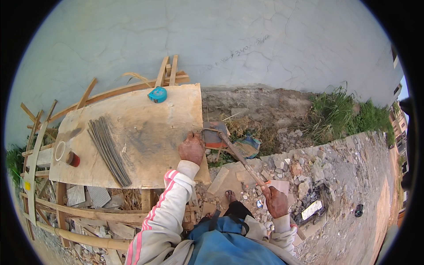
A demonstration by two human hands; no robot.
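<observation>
My right hand is wrapped around a long rusty bar, which slants from beyond the board's right edge down past my right forearm. Closed in a fist, my left hand rests at the right edge of the wooden board. A thin dark piece shows between that fist and the bar's far end; what the fist holds is mostly hidden. To the left, a bundle of thin steel rods lies on the board. A teal tape measure sits near the board's back edge.
A white ring-shaped thing and a dark red container are at the board's left. Wooden poles frame it below. Rubble covers the ground at right, grass grows by the grey wall.
</observation>
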